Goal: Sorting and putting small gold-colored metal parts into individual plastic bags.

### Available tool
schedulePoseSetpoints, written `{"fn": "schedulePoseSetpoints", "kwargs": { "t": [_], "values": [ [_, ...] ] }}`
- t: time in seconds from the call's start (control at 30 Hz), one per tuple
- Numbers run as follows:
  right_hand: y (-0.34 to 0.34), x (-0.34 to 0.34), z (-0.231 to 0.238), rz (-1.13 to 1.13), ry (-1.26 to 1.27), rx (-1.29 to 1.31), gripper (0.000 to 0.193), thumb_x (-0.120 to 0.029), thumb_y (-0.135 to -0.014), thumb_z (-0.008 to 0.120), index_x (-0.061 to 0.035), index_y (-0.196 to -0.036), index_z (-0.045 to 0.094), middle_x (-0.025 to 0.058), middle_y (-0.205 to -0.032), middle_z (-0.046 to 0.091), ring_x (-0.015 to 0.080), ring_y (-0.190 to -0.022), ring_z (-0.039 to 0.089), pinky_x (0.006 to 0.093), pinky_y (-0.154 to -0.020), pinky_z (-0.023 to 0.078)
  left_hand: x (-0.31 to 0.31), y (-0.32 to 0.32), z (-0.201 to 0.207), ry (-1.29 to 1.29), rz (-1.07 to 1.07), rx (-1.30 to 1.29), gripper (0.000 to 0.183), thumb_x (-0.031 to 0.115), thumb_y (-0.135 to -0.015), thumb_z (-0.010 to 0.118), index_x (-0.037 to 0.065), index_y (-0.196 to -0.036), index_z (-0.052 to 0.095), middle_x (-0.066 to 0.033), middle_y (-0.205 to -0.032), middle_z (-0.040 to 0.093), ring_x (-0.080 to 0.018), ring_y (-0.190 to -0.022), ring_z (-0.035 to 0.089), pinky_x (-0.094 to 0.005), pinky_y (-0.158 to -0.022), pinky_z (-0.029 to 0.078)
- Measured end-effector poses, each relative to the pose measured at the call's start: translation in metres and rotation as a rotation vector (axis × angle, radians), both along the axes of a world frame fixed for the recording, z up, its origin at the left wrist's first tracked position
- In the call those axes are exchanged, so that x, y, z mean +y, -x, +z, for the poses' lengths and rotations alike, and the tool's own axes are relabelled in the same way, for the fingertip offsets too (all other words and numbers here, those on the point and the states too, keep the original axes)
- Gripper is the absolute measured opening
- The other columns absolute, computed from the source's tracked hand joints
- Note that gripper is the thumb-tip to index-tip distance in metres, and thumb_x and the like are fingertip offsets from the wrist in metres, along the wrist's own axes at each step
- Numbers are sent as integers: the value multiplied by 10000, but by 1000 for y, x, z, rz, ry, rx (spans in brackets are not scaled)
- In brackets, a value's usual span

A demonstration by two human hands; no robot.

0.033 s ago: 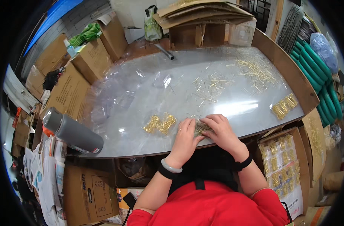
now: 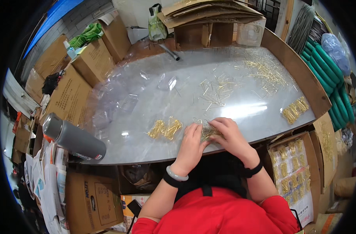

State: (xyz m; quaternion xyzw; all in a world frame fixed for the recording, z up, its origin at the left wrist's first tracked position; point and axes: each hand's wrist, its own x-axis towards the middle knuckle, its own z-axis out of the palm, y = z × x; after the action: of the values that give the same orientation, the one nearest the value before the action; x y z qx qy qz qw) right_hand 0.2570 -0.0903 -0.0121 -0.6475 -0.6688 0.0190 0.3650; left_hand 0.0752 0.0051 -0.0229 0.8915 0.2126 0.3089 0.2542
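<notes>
At the table's front edge, my left hand (image 2: 191,143) and my right hand (image 2: 229,136) close in from both sides on a bunch of thin metal wire hooks (image 2: 207,131). The fingers of each hand press against the bunch, and bent hook ends stick out beyond it. Just left of my left hand lie two gold hook bundles (image 2: 165,128), side by side. Farther up the table, loose hooks (image 2: 217,91) are scattered, and a denser spread of gold hooks (image 2: 265,74) lies at the far right. The undersides of the hooks in my hands are hidden.
A grey bottle (image 2: 78,138) stands at the table's left edge. Clear plastic bags (image 2: 119,95) cover the left side. More gold bundles (image 2: 295,110) lie near the right border. Below right, a carton (image 2: 289,171) holds rows of bundles. A dark tube (image 2: 169,52) lies at the back.
</notes>
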Motion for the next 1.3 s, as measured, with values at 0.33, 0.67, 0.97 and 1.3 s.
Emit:
{"fn": "schedulePoseSetpoints", "kwargs": {
  "t": [0.33, 0.67, 0.97, 1.3],
  "values": [
    [-2, 10, 12, 124, 82, 25, 471, -51, -794, 756, -32, -1245, 619, 146, -1230, 640, 361, -1229, 569, 479, -1083, 431, 0, -1, 15, -107, -15, 123, 684, 170, -864, 745, -104, -1403, 425, -269, -1382, 451, -456, -1333, 413, -533, -1144, 328],
    [10, -6, 17, -84, 173, 155, 509, -27, -914, 646, 17, -1393, 480, 227, -1470, 447, 431, -1353, 436, 469, -1111, 398, -3, -13, 9, -40, 53, 116, 697, 164, -862, 751, -109, -1410, 419, -279, -1387, 422, -471, -1344, 403, -573, -1154, 308],
    [12, 7, 26, 70, 129, 180, 624, -113, -884, 722, 19, -1430, 449, 222, -1486, 439, 440, -1364, 419, 480, -1126, 382, 3, 0, 2, -9, -38, 102, 720, 91, -787, 768, -100, -1400, 444, -267, -1411, 429, -439, -1369, 393, -586, -1162, 298],
    [-10, -10, 4, 12, 57, -33, 398, -70, -798, 743, -75, -1189, 669, 55, -1174, 687, 285, -1108, 579, 421, -957, 446, 0, -5, 4, -63, 16, 132, 727, 248, -847, 784, -68, -1406, 444, -239, -1421, 433, -455, -1364, 391, -599, -1159, 265]
  ]
}}
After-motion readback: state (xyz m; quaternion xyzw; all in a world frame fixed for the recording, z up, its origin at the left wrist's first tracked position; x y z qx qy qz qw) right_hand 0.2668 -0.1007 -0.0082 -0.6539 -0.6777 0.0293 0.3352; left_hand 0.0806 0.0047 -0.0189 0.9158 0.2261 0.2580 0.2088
